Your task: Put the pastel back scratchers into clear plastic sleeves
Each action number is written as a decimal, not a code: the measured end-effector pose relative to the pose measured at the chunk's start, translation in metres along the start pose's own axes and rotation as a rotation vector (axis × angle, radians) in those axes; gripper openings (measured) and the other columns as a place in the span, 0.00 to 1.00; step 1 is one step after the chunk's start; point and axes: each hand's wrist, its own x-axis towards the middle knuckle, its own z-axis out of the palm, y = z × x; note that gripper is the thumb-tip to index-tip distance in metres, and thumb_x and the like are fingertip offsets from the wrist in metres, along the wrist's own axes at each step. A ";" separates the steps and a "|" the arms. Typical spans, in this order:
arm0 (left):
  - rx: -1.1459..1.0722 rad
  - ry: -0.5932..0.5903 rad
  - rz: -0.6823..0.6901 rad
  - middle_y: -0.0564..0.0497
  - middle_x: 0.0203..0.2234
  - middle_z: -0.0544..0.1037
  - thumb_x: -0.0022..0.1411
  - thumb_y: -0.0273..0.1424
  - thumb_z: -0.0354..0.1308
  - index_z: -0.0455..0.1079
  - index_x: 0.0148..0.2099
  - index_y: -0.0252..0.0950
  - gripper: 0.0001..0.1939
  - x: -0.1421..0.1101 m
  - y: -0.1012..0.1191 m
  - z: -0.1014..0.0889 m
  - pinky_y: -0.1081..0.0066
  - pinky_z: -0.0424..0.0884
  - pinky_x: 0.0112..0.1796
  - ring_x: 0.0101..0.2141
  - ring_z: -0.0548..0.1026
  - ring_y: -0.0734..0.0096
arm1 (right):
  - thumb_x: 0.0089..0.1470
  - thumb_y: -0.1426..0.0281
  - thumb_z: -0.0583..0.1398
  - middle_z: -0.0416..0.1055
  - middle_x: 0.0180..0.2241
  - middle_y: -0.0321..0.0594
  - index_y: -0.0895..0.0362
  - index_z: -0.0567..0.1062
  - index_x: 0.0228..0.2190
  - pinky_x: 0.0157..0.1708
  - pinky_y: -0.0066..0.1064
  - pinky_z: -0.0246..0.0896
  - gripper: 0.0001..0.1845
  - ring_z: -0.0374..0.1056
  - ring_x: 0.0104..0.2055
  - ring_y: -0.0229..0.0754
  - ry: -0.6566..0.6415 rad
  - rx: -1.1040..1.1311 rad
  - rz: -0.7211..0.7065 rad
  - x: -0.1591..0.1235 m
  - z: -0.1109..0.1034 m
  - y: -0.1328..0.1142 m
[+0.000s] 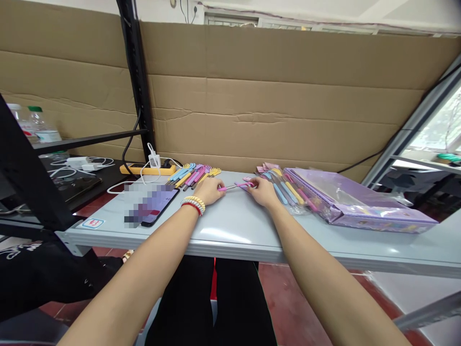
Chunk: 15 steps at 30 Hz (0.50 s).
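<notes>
Both my hands rest on a grey table (237,226) and share one thin pink-handled tool (232,186). My left hand (209,190), with bead bracelets on the wrist, pinches its left end. My right hand (262,191) is closed on its right end, beside a small pink piece. Just behind my left hand lies a fanned bunch of coloured tools (194,174) in blue, yellow, pink and purple. To the right of my right hand lies a second bunch of coloured tools (284,190) in clear wrapping.
A phone (153,204) lies at the left, its cable running to a yellow power strip (147,169). Purple flat packs (353,202) lie at the right. A cardboard wall stands behind, a black shelf post (135,72) at the left, bottles (39,126) farther left.
</notes>
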 end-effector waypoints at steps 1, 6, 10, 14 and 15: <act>0.002 0.005 -0.003 0.50 0.35 0.79 0.53 0.35 0.60 0.76 0.38 0.40 0.10 0.000 0.000 0.000 0.70 0.68 0.36 0.38 0.74 0.64 | 0.48 0.70 0.61 0.76 0.34 0.43 0.59 0.77 0.33 0.35 0.29 0.58 0.09 0.68 0.34 0.41 0.013 0.015 -0.008 0.000 0.000 -0.001; -0.014 0.006 -0.025 0.48 0.35 0.79 0.57 0.40 0.56 0.76 0.38 0.39 0.13 0.000 0.000 0.000 0.69 0.68 0.36 0.38 0.74 0.63 | 0.50 0.66 0.60 0.74 0.28 0.42 0.59 0.76 0.30 0.31 0.30 0.57 0.09 0.65 0.29 0.40 0.082 0.110 0.007 0.000 -0.002 -0.003; -0.028 -0.023 -0.006 0.47 0.35 0.79 0.61 0.44 0.50 0.76 0.40 0.39 0.18 0.000 0.000 0.001 0.69 0.67 0.35 0.36 0.75 0.64 | 0.53 0.63 0.56 0.72 0.23 0.41 0.59 0.74 0.26 0.29 0.30 0.55 0.13 0.64 0.26 0.39 0.104 0.177 0.028 0.001 -0.002 -0.005; -0.022 -0.033 0.011 0.47 0.34 0.79 0.62 0.45 0.50 0.76 0.40 0.39 0.19 -0.001 0.001 0.001 0.69 0.68 0.35 0.35 0.75 0.64 | 0.53 0.64 0.54 0.73 0.23 0.41 0.58 0.71 0.25 0.29 0.31 0.56 0.12 0.65 0.26 0.40 0.086 0.216 0.056 0.002 -0.001 -0.004; -0.015 -0.033 0.009 0.46 0.34 0.79 0.61 0.45 0.50 0.76 0.40 0.39 0.19 -0.001 0.002 0.001 0.69 0.68 0.36 0.35 0.75 0.64 | 0.53 0.64 0.54 0.73 0.23 0.41 0.58 0.71 0.25 0.29 0.31 0.56 0.12 0.65 0.26 0.40 0.074 0.225 0.059 0.002 0.000 -0.004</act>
